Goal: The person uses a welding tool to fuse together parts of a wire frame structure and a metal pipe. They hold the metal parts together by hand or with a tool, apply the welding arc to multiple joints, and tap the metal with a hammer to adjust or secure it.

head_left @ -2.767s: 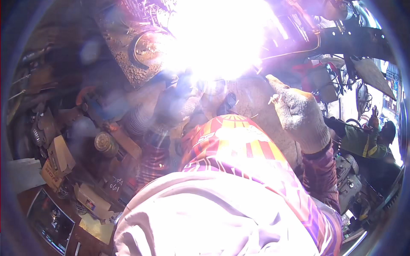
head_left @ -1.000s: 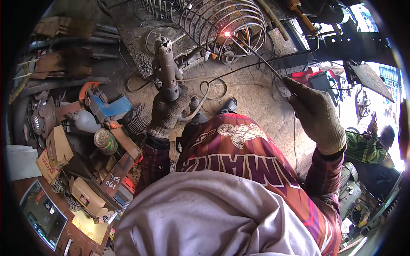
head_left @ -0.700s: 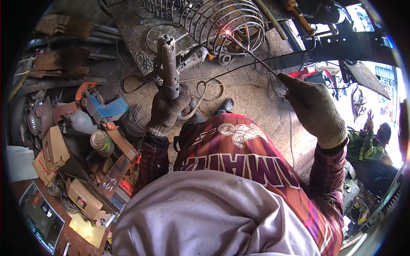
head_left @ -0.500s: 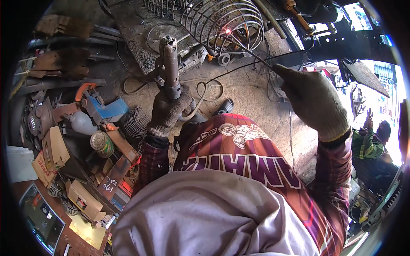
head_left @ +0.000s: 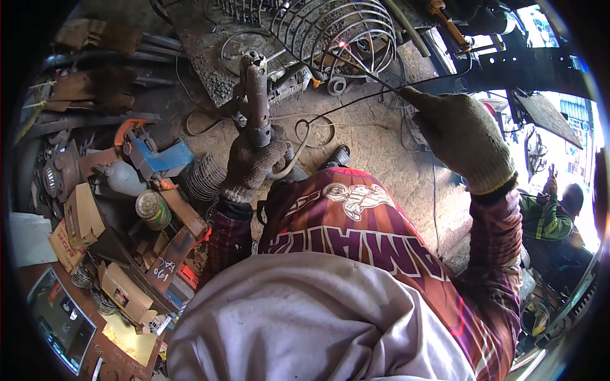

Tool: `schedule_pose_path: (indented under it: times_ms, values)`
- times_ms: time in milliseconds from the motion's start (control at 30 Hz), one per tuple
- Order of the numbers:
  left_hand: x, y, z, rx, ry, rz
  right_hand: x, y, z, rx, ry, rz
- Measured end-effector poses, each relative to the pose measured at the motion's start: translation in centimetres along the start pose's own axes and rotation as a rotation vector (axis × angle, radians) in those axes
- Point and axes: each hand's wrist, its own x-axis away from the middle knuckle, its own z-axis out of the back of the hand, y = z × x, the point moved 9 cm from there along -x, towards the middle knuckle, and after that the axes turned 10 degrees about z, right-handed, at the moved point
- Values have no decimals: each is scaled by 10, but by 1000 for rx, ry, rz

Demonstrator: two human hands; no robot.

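Observation:
My gloved left hand (head_left: 253,165) is closed around the lower end of a brown metal tube (head_left: 257,95), which has a notched top and small holes in its side. A pale cable passes beside that hand. My gloved right hand (head_left: 467,143) reaches forward and grips a thin dark rod (head_left: 376,76). The rod's far end meets a small red-glowing spot (head_left: 342,45) at a round cage of bent metal bars (head_left: 298,35). The rod's grip end is hidden by the glove.
A dirty metal worktable (head_left: 197,51) stands ahead. Cables (head_left: 333,130) loop over the floor. To the left are a blue vise-like tool (head_left: 168,159), a tin can (head_left: 152,209), coiled wire (head_left: 206,178) and cardboard boxes (head_left: 121,293). A person in green (head_left: 546,216) is at far right.
My right hand has moved slightly forward and to the left, still holding the rod. The glowing spot looks smaller. The left hand keeps its grip on the tube.

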Motion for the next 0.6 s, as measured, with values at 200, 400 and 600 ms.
schedule_pose_path:
  times_ms: [200, 400, 600]
  values:
    - [0, 8, -7, -51, -36, 21, 2, 11, -6, -8, 25, 72]
    - [1, 10, -12, -15, -11, 24, 1, 23, -12, -43, -9, 100]
    - [-3, -3, -13, 2, -12, 63, 3, 29, -16, -40, 14, 150]
